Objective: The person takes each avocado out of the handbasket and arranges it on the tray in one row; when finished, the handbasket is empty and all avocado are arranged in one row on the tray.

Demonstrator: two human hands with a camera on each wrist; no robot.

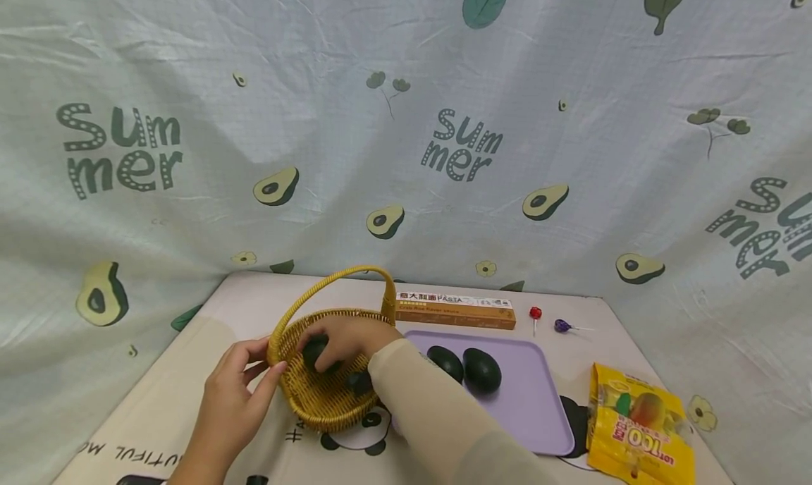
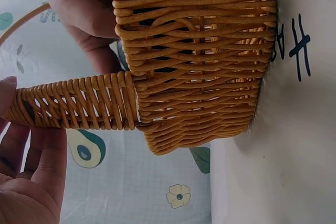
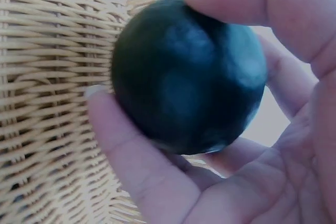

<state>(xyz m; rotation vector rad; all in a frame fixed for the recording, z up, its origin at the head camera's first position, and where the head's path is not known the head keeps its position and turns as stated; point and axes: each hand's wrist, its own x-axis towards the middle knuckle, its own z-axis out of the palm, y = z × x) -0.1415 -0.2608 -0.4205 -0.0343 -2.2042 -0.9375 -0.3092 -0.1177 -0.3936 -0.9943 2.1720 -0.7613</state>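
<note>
My right hand (image 1: 355, 333) reaches inside a yellow wicker basket (image 1: 330, 418) and grips a dark green avocado (image 3: 184, 82). In the right wrist view, the fingers and thumb curl round the avocado close to the woven wall. At the basket's left side, my left hand (image 1: 231, 397) pinches the lower part of the arched handle (image 2: 79, 102) between thumb and fingers. A second dark shape lies under the right wrist; what it is I cannot tell. Two more avocados (image 1: 482, 371) lie side by side on a purple tray (image 1: 533, 418), partly behind the right sleeve.
Behind the tray lies a long pasta box (image 1: 457, 311). A red lollipop (image 1: 536, 313) and a purple lollipop (image 1: 563, 326) are at the back right, and a yellow candy bag (image 1: 641, 428) at the front right. A printed curtain (image 1: 406, 154) hangs round the table.
</note>
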